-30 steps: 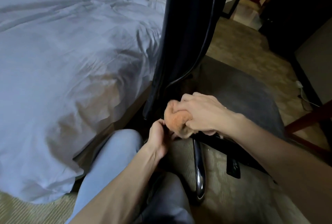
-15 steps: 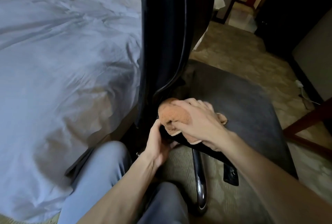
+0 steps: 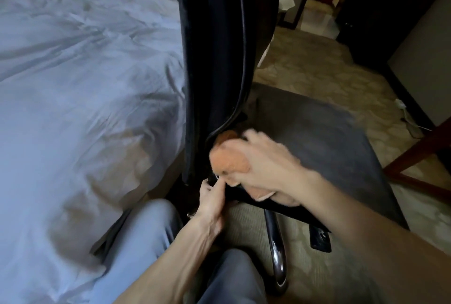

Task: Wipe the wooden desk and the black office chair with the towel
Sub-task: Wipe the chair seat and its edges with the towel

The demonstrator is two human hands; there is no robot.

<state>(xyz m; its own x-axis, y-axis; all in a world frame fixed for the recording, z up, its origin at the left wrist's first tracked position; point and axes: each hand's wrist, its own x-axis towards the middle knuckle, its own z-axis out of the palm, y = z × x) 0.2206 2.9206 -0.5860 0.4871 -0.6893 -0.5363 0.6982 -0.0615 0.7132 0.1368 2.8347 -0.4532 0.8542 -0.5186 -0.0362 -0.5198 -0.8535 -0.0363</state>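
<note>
The black office chair stands before me, its tall backrest (image 3: 217, 47) seen edge-on and its dark grey seat (image 3: 324, 147) to the right. My right hand (image 3: 266, 167) grips a bunched orange towel (image 3: 228, 157) and presses it where the backrest meets the seat. Just below, my left hand (image 3: 211, 202) holds the chair's black frame at the seat's rear edge, fingers curled round it. The wooden desk shows only as a reddish leg (image 3: 419, 150) at the right edge.
A bed with a rumpled white duvet (image 3: 80, 98) fills the left side, close to the chair. My knees in grey trousers (image 3: 136, 238) are low in view. A chrome chair leg (image 3: 278, 255) stands on patterned carpet. Dark furniture (image 3: 390, 11) lines the far right.
The view has swung so the backrest sits more central. My right hand with the towel has shifted slightly up the joint; my left hand keeps its hold on the frame.
</note>
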